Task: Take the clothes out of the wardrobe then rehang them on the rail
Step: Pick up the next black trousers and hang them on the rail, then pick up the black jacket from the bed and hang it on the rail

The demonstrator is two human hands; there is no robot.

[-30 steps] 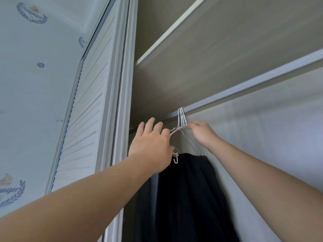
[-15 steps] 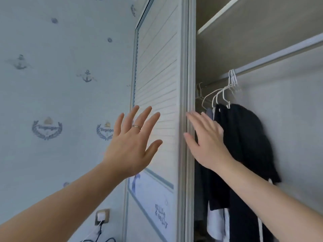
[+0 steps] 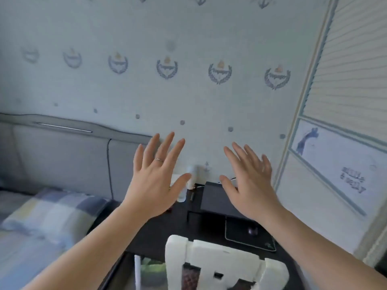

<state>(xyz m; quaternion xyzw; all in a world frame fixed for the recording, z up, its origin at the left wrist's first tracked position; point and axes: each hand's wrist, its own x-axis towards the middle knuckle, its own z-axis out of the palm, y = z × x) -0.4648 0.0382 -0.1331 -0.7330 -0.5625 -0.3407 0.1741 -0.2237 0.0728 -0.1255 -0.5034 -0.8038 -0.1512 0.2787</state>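
The left hand (image 3: 156, 185) and right hand (image 3: 249, 189) are held empty above the dark desk (image 3: 159, 233), each grip spread open, while the wardrobe's louvred door (image 3: 345, 80), its lettering blurred, is seen at right.

Nothing I can read for sure. Wardrobe door (image 3: 347, 80): dark lettering (image 3: 352, 182), two lines, too blurred. Wallpaper crests (image 3: 219, 72): banner text illegible. Mouse mat (image 3: 240, 237) corner: small green mark (image 3: 268, 245), unclear.
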